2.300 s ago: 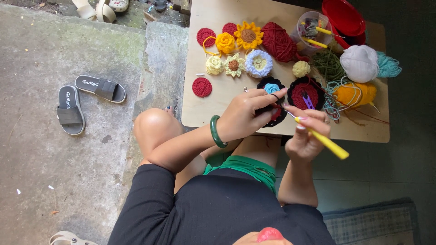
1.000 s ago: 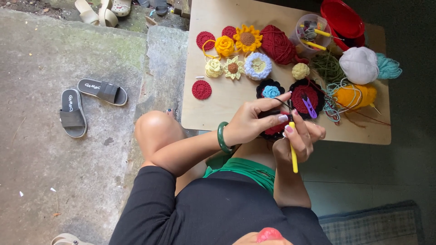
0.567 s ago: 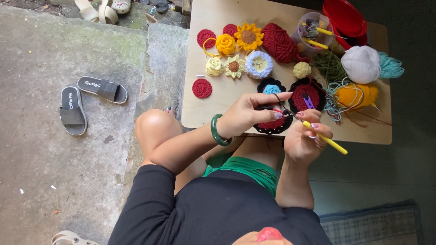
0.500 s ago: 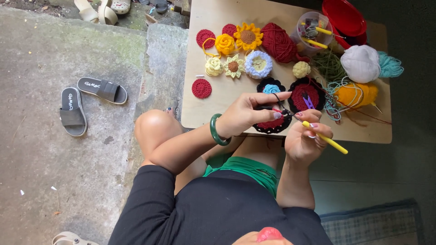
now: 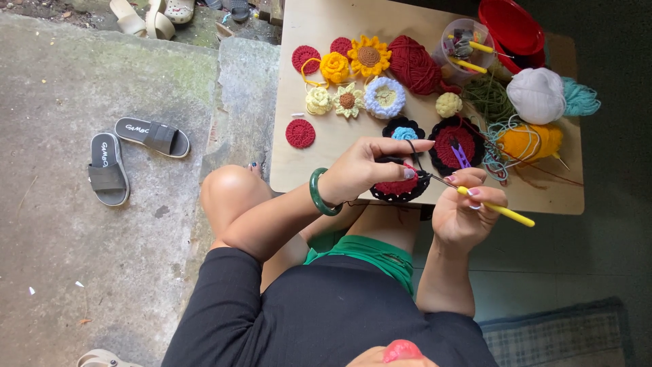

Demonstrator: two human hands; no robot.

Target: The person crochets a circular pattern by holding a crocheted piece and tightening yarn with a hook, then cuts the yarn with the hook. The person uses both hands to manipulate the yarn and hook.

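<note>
Pinched between the fingers of the left hand [image 5: 363, 170] is a round crochet piece [image 5: 399, 187], red at the centre with a black border, held just past the near edge of the desk [image 5: 319, 146]. The index finger is stretched out straight above it, and a green bangle [image 5: 319, 194] is worn on that wrist. A yellow-handled crochet hook [image 5: 494, 208] is gripped by the closed fingers of the right hand [image 5: 465, 217], its metal tip laid against the edge of the round piece.

Just beyond the hands, on the desk, a second red-and-black round [image 5: 454, 143] is seen with purple snips [image 5: 461, 155] lying on it, and a small black piece with a blue centre [image 5: 403, 130] beside it. Farther back, a crocheted sunflower [image 5: 369, 56], a ball of red yarn [image 5: 414, 64], white yarn [image 5: 536, 95] and orange yarn [image 5: 530, 141] are spread out. A red bowl [image 5: 511, 27] is set at the far corner. Down on the concrete floor, well apart from the desk, a pair of grey sandals [image 5: 129, 153] is left.
</note>
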